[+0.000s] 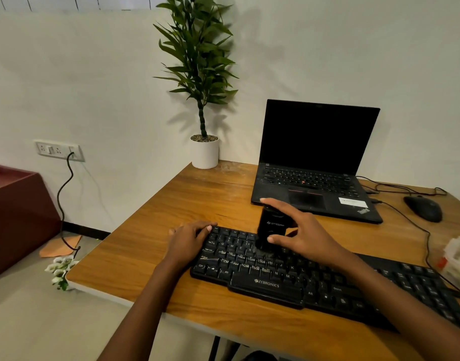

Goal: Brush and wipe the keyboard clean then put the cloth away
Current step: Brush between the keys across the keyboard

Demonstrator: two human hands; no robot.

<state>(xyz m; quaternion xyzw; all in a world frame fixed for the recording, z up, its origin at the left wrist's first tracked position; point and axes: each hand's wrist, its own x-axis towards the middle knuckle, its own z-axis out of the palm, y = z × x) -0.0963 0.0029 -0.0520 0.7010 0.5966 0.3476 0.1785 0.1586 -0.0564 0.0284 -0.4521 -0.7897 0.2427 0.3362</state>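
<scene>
Two hands: our left hand [189, 239] lies relaxed on the black plastic keyboard's [265, 285] left end, by the brown wooden tabletop's [145, 243] front edge; our right hand [300, 234] clamps a black brush [273, 225] against its keys.

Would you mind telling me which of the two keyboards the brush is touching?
The standalone Zebronics keyboard nearest the person; the right hand holds the brush on its keys. The laptop keyboard lies farther back.

On the wooden desk [197, 199] stand an open laptop [314, 162], a potted plant [205, 152], a black mouse [422, 208] and a plastic box [458, 259].
</scene>
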